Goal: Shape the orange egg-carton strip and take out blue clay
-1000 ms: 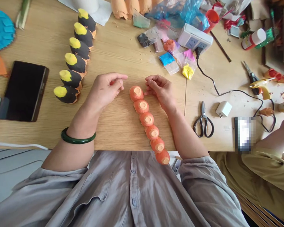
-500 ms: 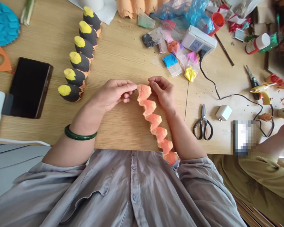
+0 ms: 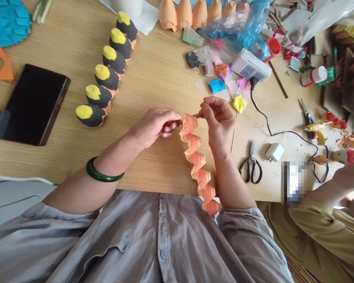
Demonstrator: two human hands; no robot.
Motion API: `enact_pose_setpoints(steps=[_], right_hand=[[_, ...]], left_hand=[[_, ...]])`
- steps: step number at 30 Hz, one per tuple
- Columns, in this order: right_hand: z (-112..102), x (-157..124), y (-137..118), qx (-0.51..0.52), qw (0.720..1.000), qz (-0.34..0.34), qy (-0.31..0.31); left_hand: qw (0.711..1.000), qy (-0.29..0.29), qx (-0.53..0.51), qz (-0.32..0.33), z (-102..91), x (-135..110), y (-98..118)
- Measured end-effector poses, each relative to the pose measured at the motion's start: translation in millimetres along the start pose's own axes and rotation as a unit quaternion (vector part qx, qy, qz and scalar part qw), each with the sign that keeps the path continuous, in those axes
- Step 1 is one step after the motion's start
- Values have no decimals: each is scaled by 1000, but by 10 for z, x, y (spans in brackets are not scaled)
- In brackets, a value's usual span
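Note:
My left hand (image 3: 162, 125) pinches the top end of an orange egg-carton strip (image 3: 197, 160) between thumb and fingers. The strip has a zigzag row of cut cups and hangs down toward my shirt, its lower end past the table edge. Just right of its top end is my right hand (image 3: 220, 120), thumb and forefinger pressed together. Another fingertip reaches toward the strip's edge; whether anything small is in the pinch is too fine to make out. A row of black cups with yellow tops (image 3: 107, 76) stands to the upper left.
Scissors (image 3: 251, 163) and a white charger plug (image 3: 275, 152) lie to the right, below a power strip (image 3: 250, 67) with a black cord. Bagged coloured clay (image 3: 217, 85) lies beyond my hands. At left is a black phone-like device (image 3: 31, 104). A person's arm (image 3: 332, 184) is at far right.
My right hand has drawn slightly away from the strip's top end, to the right. My left hand still holds the strip. The whole view has shifted a little.

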State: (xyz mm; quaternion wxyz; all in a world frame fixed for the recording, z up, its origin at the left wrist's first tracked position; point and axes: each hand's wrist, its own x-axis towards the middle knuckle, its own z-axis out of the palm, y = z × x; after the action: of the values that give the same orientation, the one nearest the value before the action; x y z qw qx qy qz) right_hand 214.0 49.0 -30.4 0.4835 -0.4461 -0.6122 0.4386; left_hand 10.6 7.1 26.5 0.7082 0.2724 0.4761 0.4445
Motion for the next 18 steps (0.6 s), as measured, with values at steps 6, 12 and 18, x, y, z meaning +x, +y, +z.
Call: enact_pose_setpoints(steps=[6, 12, 18], right_hand=[[74, -173, -527, -48, 997, -65, -15], [39, -168, -625, -73, 992, -46, -91], [-19, -102, -580, -34, 991, -18, -128]], left_hand=[[999, -29, 2, 21, 19, -39, -50], [998, -52, -7, 32, -10, -18, -103], [999, -47, -6, 26, 5, -31, -75]])
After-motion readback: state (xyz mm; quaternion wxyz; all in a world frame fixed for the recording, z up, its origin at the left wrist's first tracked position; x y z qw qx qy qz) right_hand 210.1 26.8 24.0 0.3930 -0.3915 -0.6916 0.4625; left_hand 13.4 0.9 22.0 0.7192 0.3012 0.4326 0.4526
